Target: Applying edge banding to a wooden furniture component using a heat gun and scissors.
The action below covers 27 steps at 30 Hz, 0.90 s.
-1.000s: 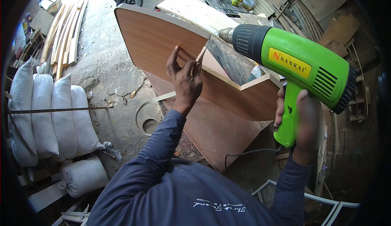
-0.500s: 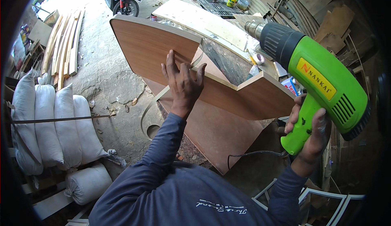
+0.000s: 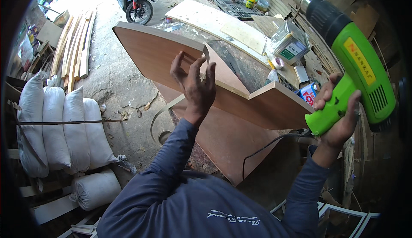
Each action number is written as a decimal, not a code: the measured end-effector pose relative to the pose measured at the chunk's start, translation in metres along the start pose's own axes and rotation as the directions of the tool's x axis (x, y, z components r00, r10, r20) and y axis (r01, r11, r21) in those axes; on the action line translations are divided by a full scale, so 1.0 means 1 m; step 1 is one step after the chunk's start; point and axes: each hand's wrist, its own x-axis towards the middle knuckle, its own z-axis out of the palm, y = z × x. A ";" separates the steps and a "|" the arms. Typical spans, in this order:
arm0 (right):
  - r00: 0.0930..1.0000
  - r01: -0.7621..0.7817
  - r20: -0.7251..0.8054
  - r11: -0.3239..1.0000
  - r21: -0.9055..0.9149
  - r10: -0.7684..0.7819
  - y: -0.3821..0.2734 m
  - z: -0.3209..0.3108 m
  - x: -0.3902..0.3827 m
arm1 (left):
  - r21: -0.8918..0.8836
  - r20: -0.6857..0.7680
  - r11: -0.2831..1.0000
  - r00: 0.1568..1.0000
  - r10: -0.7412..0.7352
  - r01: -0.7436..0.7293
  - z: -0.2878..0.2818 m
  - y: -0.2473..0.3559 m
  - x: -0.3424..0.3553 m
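Note:
My left hand (image 3: 193, 84) is at the notch of an upright wood-veneer board (image 3: 152, 49). Its fingers are bent and spread, touching the face beside a thin pale edging strip (image 3: 207, 53) at the cut edge; whether it grips the strip is unclear. A loop of pale banding (image 3: 152, 124) hangs below the board. In my right hand (image 3: 341, 118) is a green-and-black heat gun (image 3: 372, 81), held by the handle with the metal nozzle tilted up, away from the board. The board stands over a brown sheet (image 3: 231, 156).
A white panel (image 3: 197, 17), a tin (image 3: 286, 42) and a tape roll (image 3: 278, 63) lie behind the board. At left are long timbers (image 3: 74, 49) and white sacks (image 3: 53, 130). A motorbike (image 3: 136, 6) stands beyond; white frames (image 3: 343, 216) are at lower right.
The heat gun in my right hand has moved right and tilted its nozzle upward, away from the board. My left hand has stayed at the notch, its fingers shifting slightly.

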 end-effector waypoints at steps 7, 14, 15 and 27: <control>0.972 -0.094 0.201 0.985 -0.143 0.122 0.021 -0.004 -0.003 | 0.005 -0.120 0.998 0.991 -0.060 0.061 0.004 0.005 0.007; 0.967 -0.115 0.208 0.981 -0.156 0.146 0.032 0.020 -0.008 | -0.078 -0.112 0.981 0.976 -0.184 0.176 0.011 0.003 0.001; 0.962 -0.177 0.173 0.964 -0.198 0.212 0.028 0.026 -0.012 | -0.078 -0.108 0.981 0.976 -0.188 0.180 0.011 0.002 0.001; 0.922 -0.299 0.168 0.917 -0.265 0.350 0.033 0.037 -0.043 | -0.107 -0.144 0.970 0.962 -0.233 0.219 0.012 0.005 -0.002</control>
